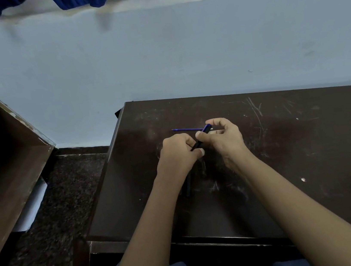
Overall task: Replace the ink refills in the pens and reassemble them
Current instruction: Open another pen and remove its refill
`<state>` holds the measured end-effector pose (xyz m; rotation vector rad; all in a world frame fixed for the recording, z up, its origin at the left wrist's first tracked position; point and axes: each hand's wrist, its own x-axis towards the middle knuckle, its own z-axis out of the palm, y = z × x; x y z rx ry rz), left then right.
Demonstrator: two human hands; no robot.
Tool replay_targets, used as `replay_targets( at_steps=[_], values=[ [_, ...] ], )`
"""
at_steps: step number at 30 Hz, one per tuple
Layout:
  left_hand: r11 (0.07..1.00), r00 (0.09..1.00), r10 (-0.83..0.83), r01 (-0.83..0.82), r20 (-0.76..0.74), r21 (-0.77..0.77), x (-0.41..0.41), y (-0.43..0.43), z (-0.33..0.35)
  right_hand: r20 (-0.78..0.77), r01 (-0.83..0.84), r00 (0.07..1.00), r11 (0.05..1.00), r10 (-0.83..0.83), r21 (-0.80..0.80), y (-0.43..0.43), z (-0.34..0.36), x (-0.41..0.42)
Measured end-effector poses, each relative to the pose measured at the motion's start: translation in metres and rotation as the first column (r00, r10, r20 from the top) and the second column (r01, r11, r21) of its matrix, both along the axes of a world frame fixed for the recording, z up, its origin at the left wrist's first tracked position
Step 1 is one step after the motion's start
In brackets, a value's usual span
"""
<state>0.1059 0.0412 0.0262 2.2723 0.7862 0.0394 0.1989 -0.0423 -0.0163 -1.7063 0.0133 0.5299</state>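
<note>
Scratched dark table bears a blue refill.

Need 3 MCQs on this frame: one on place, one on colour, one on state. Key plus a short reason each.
1. Where does the loose refill lie?
A. on the table, just beyond the hands
B. in a cup
C. on the person's lap

2. What colour is that refill?
A. red
B. blue
C. green

3. How is the black pen held?
A. it lies untouched
B. only one hand pinches it
C. the left hand and the right hand both grip it

Key:
1 A: it rests flat on the tabletop just past the fingers.
2 B: its thin shaft shows blue against the dark wood.
3 C: each hand's fingers close on one end of the pen, above the table.
</note>
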Motion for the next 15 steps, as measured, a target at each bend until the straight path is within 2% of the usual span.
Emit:
replay_targets(
  at_steps=[3,6,10,15],
  values=[
    [0.996,0.997,-0.067,0.065,-0.03,-0.061,-0.001,-0.001,-0.003,-0.044,-0.013,0.999,1.0,0.012,-0.02,-0.003,-0.006,0.004],
    [0.995,0.991,-0.097,0.095,-0.087,-0.029,-0.001,-0.002,-0.008,0.048,-0.066,0.996,0.981,0.076,-0.184,-0.01,-0.013,0.007],
    [0.997,0.992,-0.062,0.066,-0.11,0.029,-0.001,0.001,-0.011,0.198,-0.143,0.946,0.878,0.257,-0.457,-0.02,-0.021,0.004],
    [0.998,0.994,-0.028,0.034,-0.103,0.056,-0.002,0.003,-0.011,0.22,-0.182,0.907,0.805,0.36,-0.565,-0.022,-0.036,0.0]
  ],
)
